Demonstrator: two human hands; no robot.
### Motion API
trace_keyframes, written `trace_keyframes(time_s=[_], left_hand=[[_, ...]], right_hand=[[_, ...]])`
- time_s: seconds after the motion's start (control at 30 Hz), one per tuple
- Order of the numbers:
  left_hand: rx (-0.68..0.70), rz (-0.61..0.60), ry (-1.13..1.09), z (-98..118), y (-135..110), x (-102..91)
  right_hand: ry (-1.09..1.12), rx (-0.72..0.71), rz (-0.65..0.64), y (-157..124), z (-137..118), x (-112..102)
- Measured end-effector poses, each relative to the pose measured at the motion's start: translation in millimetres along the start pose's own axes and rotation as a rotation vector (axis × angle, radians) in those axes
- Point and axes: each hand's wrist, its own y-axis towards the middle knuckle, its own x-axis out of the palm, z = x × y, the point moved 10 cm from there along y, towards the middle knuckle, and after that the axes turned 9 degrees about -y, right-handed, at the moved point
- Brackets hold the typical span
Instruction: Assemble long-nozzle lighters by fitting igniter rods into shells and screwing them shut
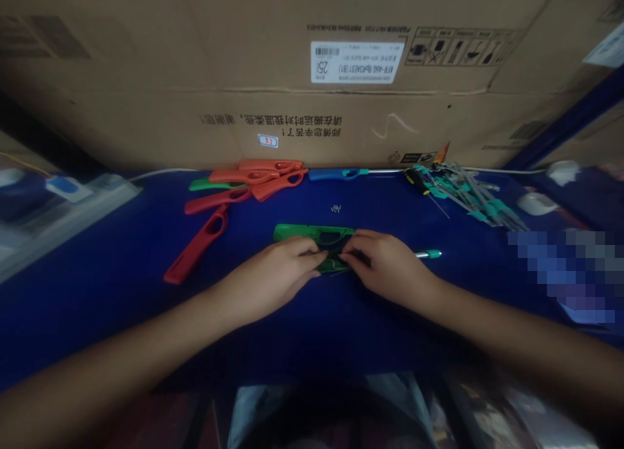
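Both of my hands meet over a green lighter handle half on the blue table. My left hand pinches its left end between thumb and fingers. My right hand has thumb and fingertips closed on its right part; a thin pale wire shows between the hands. Past my right hand, a metal lighter tube with a teal band sticks out, its inner end hidden. Just behind lies a second green handle half, close to my fingers. Small screws lie farther back.
Orange and red lighter handles are piled at the back left. A blue lighter lies by the cardboard box. To the right are a black and yellow screwdriver and several metal lighter tubes with teal parts.
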Motion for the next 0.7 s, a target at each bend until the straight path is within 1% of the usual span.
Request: trace_keyframes(time_s=[0.1,0.23,0.3,0.43,0.5,0.57,0.63,0.7], left_hand=[[-0.019,-0.042,0.040,0.5,0.0,1.4],[-0.015,-0.104,0.206,2.1,-3.7,8.4],[-0.025,-0.129,0.268,1.3,-6.4,11.6],[-0.055,-0.163,0.288,-0.4,-9.2,12.6],[-0.062,-0.163,0.269,0.5,-9.0,10.0],[-0.071,-0.161,0.238,1.7,-8.5,7.1],[-0.082,-0.157,0.208,2.6,-8.2,4.6],[-0.083,-0.136,0.183,3.4,-8.1,1.9]], right_hand=[[0.066,-0.015,0.014,0.7,-1.3,-1.0],[0.139,-0.056,0.038,0.5,-5.5,-7.1],[0.140,-0.108,0.035,-0.7,-9.9,-10.7],[0.004,-0.302,-0.095,-6.9,-25.2,-2.6],[-0.067,-0.359,-0.133,-9.8,-28.0,1.6],[-0.068,-0.362,-0.139,-10.1,-27.3,1.8],[0.008,-0.348,-0.143,-9.0,-26.4,0.1],[0.113,-0.305,-0.133,-6.0,-22.8,-3.9]])
